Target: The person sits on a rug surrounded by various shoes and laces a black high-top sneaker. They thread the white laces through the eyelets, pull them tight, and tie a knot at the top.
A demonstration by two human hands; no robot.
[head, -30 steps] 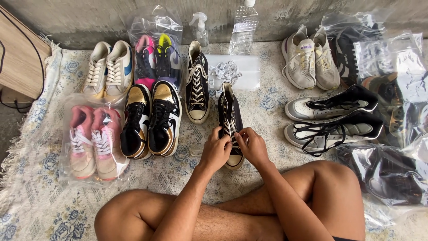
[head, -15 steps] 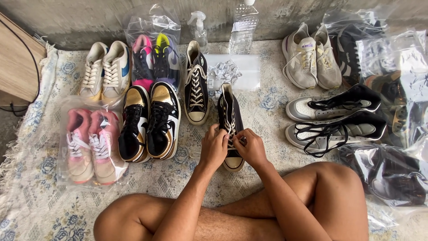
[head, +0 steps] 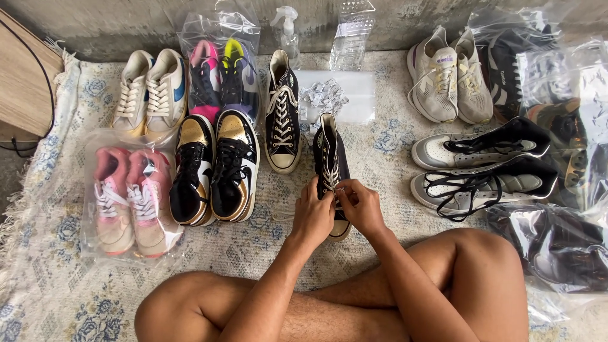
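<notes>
Left of the black shoe [head: 330,166] sit your bagged pink sneakers [head: 130,201], then the black-and-gold pair [head: 215,170]. Your left hand [head: 313,214] and right hand [head: 362,206] both pinch its white lace [head: 329,178]. Right of it lie grey high-tops [head: 481,168].

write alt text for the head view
Seen from above, a seated person's left hand and right hand work the white laces of a black high-top shoe on a patterned rug, with other pairs of shoes laid around.
</notes>
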